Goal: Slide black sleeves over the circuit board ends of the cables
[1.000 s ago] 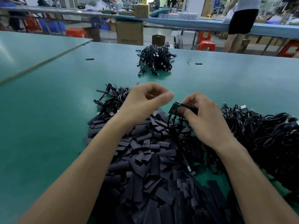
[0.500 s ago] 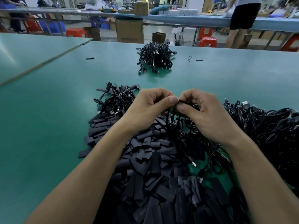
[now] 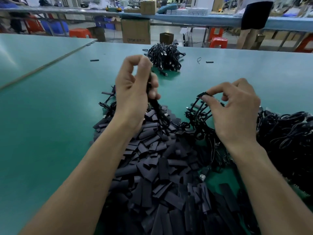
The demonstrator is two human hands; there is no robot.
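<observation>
A big heap of flat black sleeves [image 3: 162, 167] covers the near middle of the green table [image 3: 50, 124]. My left hand [image 3: 133, 92] is raised above the heap and grips a sleeved cable [image 3: 155, 103] that trails down into it. To its right, my right hand [image 3: 235, 112] pinches the circuit board end [image 3: 203, 94] of another black cable between thumb and forefinger. Under that hand lies a tangle of black cables [image 3: 288, 138] reaching to the right edge.
A second bundle of cables [image 3: 166, 58] sits further back on the table. Two loose sleeves [image 3: 94, 60] [image 3: 209, 62] lie near it. Beyond the far edge stand cardboard boxes [image 3: 135, 31], red stools [image 3: 217, 42] and a person [image 3: 254, 21] at another bench.
My hands were together at one cable end; they have since parted. The left hand has lifted up and away with a cable, and the right hand has shifted right holding a circuit board end.
</observation>
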